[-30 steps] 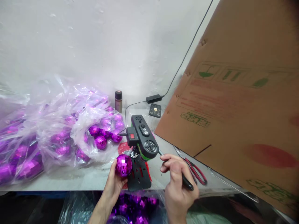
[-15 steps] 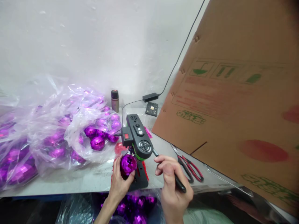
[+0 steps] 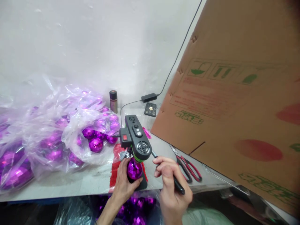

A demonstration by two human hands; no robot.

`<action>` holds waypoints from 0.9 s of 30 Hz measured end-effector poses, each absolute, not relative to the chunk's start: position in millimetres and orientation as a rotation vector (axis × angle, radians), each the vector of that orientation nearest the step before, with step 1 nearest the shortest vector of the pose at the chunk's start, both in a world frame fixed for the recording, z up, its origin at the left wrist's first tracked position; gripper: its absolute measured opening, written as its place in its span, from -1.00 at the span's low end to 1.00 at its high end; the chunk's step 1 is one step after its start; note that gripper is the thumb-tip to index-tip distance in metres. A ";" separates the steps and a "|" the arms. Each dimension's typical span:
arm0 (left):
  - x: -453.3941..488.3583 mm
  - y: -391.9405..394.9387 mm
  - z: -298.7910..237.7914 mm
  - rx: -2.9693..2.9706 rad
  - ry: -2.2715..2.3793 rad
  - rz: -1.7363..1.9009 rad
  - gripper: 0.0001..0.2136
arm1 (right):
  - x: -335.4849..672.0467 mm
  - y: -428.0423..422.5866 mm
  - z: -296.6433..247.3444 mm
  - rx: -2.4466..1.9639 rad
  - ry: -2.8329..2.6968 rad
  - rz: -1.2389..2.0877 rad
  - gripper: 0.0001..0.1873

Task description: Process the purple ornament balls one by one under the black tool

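A shiny purple faceted ball [image 3: 134, 169], like a disco-style bauble, is in the grip of my left hand [image 3: 125, 182], thumb at its lower right and fingers along its left side. It sits at the front end of a small black machine [image 3: 138, 137] with a red switch, round vents and a green underside. The machine's base is partly hidden by the ball. My right hand [image 3: 174, 184] is closed round the black handle of a lever [image 3: 179, 186], whose metal rod runs up to the machine's right side.
Clear plastic bags of purple balls [image 3: 53, 134] cover the table's left. Red-handled scissors [image 3: 191, 167] lie right, beside a large cardboard box [image 3: 225, 109]. Behind are a small bottle [image 3: 113, 101], a power adapter [image 3: 149, 97] and a dark card-like object [image 3: 150, 109]. More purple balls [image 3: 138, 215] lie below the table edge.
My left hand has moved the purple ball rightward and slightly down, closer under the machine's front end. My right hand keeps its hold on the lever. The view has shifted slightly.
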State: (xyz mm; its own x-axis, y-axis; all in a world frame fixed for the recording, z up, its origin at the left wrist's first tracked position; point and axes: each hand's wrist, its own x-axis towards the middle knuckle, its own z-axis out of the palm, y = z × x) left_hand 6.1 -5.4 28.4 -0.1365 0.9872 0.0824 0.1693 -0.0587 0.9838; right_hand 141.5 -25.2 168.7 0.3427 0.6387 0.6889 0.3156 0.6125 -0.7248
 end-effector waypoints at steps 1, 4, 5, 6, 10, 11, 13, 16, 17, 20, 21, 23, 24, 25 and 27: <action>7.0 -5.0 25.8 1.312 1.407 1.272 -0.26 | 141.8 -25.0 170.3 -0.931 -1.249 0.250 -0.65; 8.4 -4.2 20.0 1.317 1.420 1.236 -0.23 | 142.5 -24.4 171.8 -0.873 -1.236 0.245 -0.61; 8.8 -3.9 19.3 1.314 1.426 1.239 -0.24 | 142.3 -24.3 170.8 -0.862 -1.229 0.251 -0.60; 9.4 -3.4 19.3 1.309 1.431 1.249 -0.26 | 141.7 -24.2 168.9 -0.854 -1.223 0.258 -0.59; 12.7 -1.6 22.7 1.305 1.455 1.292 -0.32 | 136.0 -24.3 155.6 -0.821 -1.173 0.266 -0.57; 13.4 -1.4 23.4 1.311 1.460 1.290 -0.32 | 134.3 -24.3 152.0 -0.812 -1.159 0.270 -0.56; 14.0 -1.4 24.0 1.327 1.467 1.273 -0.32 | 131.5 -24.0 145.9 -0.798 -1.137 0.285 -0.56; 14.0 -2.0 22.5 1.337 1.477 1.260 -0.32 | 129.2 -22.6 140.9 -0.771 -1.125 0.294 -0.55; 14.0 -2.2 21.7 1.333 1.480 1.259 -0.31 | 128.9 -22.0 140.0 -0.767 -1.121 0.292 -0.55; 14.6 -2.4 19.9 1.317 1.478 1.260 -0.31 | 128.7 -20.5 138.3 -0.772 -1.109 0.287 -0.54; 14.8 -2.4 19.6 1.313 1.472 1.262 -0.31 | 128.9 -20.3 138.0 -0.775 -1.110 0.284 -0.54; 15.2 -2.4 19.5 1.302 1.463 1.273 -0.32 | 129.4 -20.4 137.8 -0.773 -1.117 0.277 -0.55; 15.3 -2.5 19.5 1.296 1.461 1.280 -0.32 | 129.7 -20.6 138.0 -0.773 -1.121 0.276 -0.55; 15.3 -2.6 19.5 1.291 1.460 1.283 -0.33 | 130.0 -20.8 138.4 -0.773 -1.124 0.272 -0.55; 15.1 -2.9 19.3 1.291 1.464 1.279 -0.34 | 130.4 -21.0 139.8 -0.776 -1.128 0.261 -0.53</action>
